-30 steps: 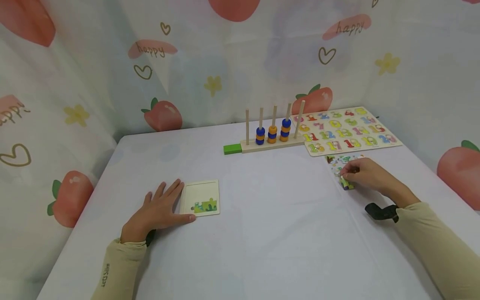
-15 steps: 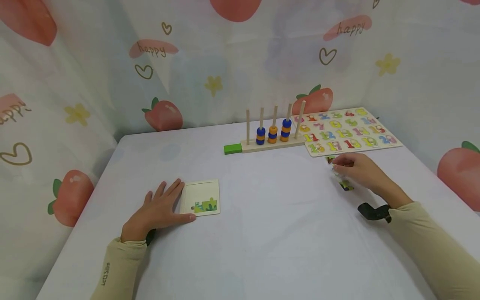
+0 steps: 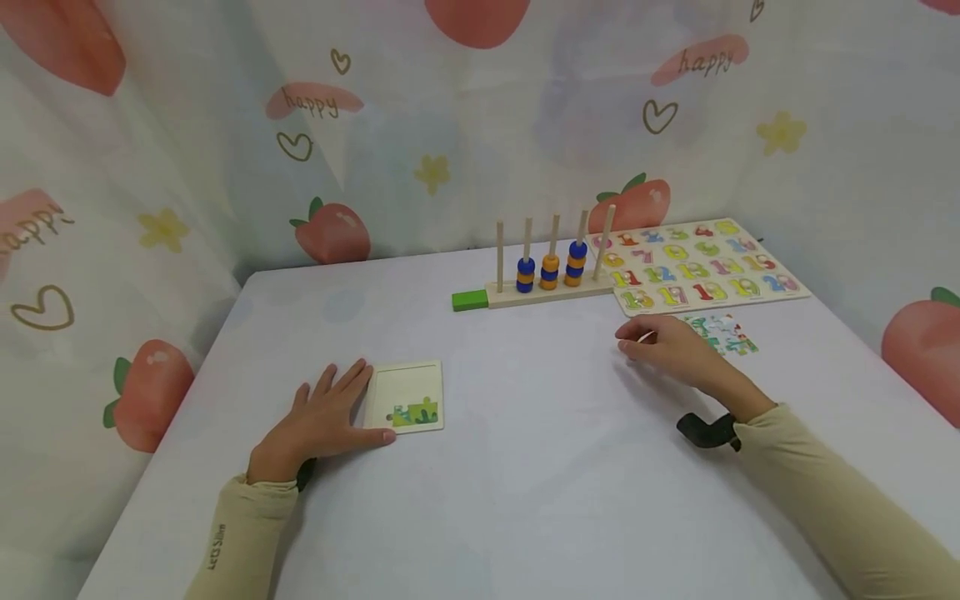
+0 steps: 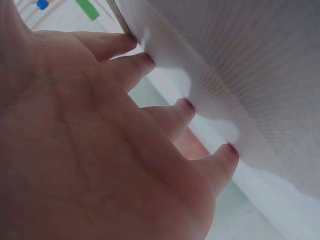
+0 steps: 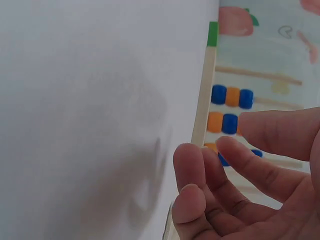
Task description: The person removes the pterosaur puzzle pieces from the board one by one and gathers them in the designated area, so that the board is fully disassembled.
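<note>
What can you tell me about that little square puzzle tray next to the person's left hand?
The small square pale wooden puzzle tray lies flat on the white tablecloth, near the table's left front. It has a raised rim around a shallow, mostly bare recess. Green and yellow jigsaw pieces sit joined in its near edge. The left hand rests flat beside it, with fingers spread along its left side and the thumb against its near edge.

We see the right hand (image 3: 667, 350) now left of the loose puzzle pieces (image 3: 722, 333), off the spot where it bent over them a second ago. The pieces lie uncovered beside the number board (image 3: 701, 267). Whether its curled fingers (image 5: 192, 175) carry a piece, we cannot tell.
</note>
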A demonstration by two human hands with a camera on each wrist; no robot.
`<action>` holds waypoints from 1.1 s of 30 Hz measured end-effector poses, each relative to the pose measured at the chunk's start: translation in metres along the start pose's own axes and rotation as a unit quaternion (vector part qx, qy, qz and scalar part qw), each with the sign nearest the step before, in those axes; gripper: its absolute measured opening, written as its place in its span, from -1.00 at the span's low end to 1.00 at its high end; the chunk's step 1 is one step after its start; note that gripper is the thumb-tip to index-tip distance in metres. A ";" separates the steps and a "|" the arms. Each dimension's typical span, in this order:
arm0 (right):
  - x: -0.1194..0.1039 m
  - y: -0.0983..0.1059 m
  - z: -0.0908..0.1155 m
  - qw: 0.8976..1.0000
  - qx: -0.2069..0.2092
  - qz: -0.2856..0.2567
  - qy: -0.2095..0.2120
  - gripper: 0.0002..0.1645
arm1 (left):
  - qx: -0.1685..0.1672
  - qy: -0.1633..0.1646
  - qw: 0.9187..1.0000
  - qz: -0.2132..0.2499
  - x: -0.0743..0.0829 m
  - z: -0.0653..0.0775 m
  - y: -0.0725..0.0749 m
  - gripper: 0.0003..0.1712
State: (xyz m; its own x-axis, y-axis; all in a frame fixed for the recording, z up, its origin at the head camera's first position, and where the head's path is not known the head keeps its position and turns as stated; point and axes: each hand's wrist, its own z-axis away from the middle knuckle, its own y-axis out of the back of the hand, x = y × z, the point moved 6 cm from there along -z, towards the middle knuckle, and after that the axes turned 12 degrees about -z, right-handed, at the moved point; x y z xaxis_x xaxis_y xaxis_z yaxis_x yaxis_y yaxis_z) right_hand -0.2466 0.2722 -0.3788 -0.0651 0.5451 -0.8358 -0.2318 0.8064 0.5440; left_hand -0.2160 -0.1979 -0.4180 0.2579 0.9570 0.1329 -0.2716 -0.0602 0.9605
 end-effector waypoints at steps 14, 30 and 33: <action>-0.025 -0.042 -0.013 0.999 -0.035 -0.028 0.019 -0.64 | 0.004 -0.001 1.000 -0.009 0.001 0.001 -0.002 0.43; -0.068 -0.096 -0.028 0.992 -0.091 -0.057 0.068 -0.67 | 0.004 -0.001 1.000 -0.010 0.000 0.000 0.000 0.42; -0.076 -0.106 -0.030 0.991 -0.099 -0.056 0.073 -0.68 | 0.006 -0.004 1.000 -0.012 0.000 -0.001 -0.001 0.42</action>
State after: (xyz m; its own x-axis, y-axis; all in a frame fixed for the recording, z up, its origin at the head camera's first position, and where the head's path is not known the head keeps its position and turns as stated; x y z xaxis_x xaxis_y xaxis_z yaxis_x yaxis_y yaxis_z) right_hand -0.2458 0.1382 -0.3750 -0.1648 0.4032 -0.9002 -0.4310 0.7915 0.4334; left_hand -0.2167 -0.1977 -0.4190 0.2713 0.9559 0.1125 -0.2544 -0.0415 0.9662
